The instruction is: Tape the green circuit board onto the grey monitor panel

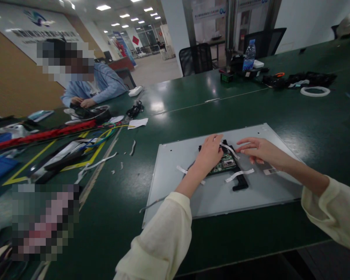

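A flat light-grey panel [175, 155] lies on the table in front of me. A green circuit board [218, 168] rests on it, with a black bracket [240, 182] along its right side. White tape strips [239, 175] cross the board's edges and the bracket. My left hand [208, 153] lies over the board's left part with its fingers stretched toward the far edge; its palm and thumb hide some of the board. My right hand [258, 149] hovers just right of the board, fingers apart and holding nothing visible, near the upper tape strip [230, 150].
A grey cable [153, 203] runs off the panel's left side. Leftward lie tape scraps [133, 147], wires and a black-and-white bundle [64, 155]. A person in a blue sleeve [109, 83] sits across. Far right stand a water bottle [249, 56] and a white ring [315, 91].
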